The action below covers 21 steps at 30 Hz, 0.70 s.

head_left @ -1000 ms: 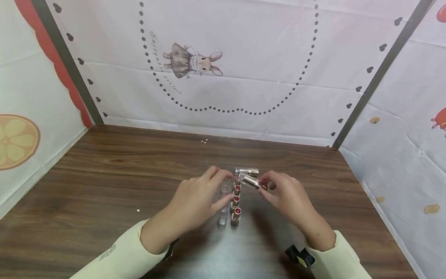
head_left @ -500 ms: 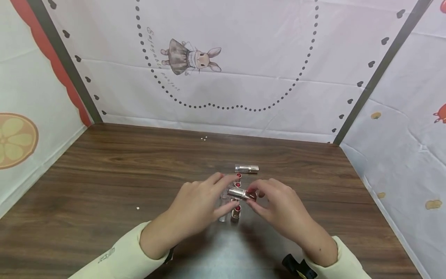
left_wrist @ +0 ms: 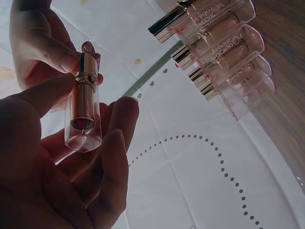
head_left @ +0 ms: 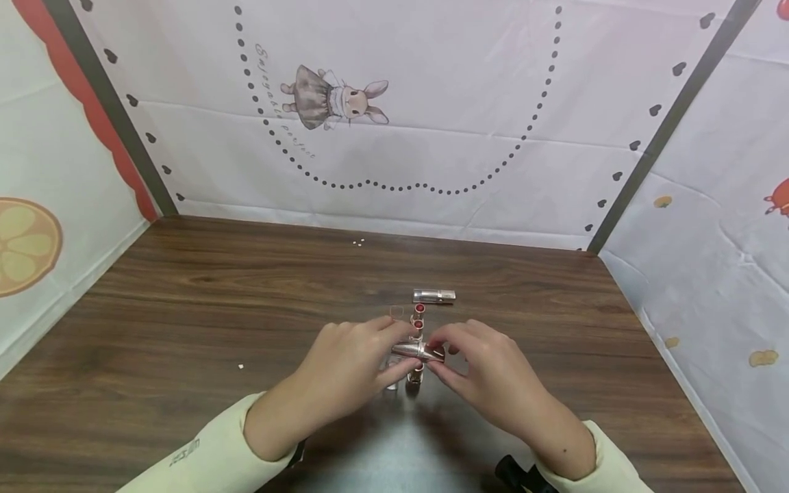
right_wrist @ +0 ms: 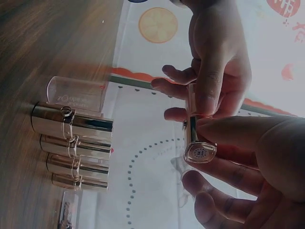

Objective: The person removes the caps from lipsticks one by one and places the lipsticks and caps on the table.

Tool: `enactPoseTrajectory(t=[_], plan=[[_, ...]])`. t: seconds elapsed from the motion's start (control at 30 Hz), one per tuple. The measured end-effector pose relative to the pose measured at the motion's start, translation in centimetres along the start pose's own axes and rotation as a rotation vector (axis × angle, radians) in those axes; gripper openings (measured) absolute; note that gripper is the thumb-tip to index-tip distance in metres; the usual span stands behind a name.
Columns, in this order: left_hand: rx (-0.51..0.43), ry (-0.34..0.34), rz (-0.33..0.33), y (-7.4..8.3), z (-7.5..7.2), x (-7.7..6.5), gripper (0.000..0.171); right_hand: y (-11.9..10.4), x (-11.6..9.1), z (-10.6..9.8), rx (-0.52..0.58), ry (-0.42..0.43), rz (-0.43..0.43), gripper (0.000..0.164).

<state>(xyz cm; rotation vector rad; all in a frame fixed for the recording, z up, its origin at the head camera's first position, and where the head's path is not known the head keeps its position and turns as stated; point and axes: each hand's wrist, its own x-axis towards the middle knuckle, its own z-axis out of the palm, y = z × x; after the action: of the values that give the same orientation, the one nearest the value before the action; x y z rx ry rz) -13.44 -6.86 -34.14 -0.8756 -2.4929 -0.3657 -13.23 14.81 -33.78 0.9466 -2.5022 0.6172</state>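
A gold lipstick (head_left: 409, 350) is held level between both hands above a row of lipsticks. A clear cap (left_wrist: 83, 140) encloses its upper part, and the dark red tip shows inside. My left hand (head_left: 345, 363) grips the capped end with thumb and fingers. The right hand (head_left: 493, 363) pinches the gold base, whose round label (right_wrist: 200, 152) shows in the right wrist view. Under the hands, several uncapped lipsticks (head_left: 419, 324) stand upright in a line with red tips. Clear caps (left_wrist: 245, 40) stand along their left side, partly hidden by my left hand.
Another capped lipstick (head_left: 434, 296) lies on its side behind the row. Tiny white bits (head_left: 359, 242) are near the back of the wooden table (head_left: 185, 301). A printed cloth (head_left: 431, 82) walls the back and sides.
The right hand has brought the lipstick left and nearer to the body, levelling it. My left hand, which had its fingers spread over the clear caps, now grips the lipstick's capped end.
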Motion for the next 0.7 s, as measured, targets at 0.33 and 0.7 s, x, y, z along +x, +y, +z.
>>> enactPoseTrajectory(t=[0.33, 0.7], plan=[[-0.002, -0.01, 0.009, 0.05, 0.04, -0.07, 0.024, -0.1, 0.1, 0.13, 0.014, -0.022, -0.004, 0.027], [0.01, -0.025, 0.015, 0.06, -0.03, -0.1, 0.025, 0.21, 0.12, 0.83, 0.002, -0.051, -0.006, 0.026]])
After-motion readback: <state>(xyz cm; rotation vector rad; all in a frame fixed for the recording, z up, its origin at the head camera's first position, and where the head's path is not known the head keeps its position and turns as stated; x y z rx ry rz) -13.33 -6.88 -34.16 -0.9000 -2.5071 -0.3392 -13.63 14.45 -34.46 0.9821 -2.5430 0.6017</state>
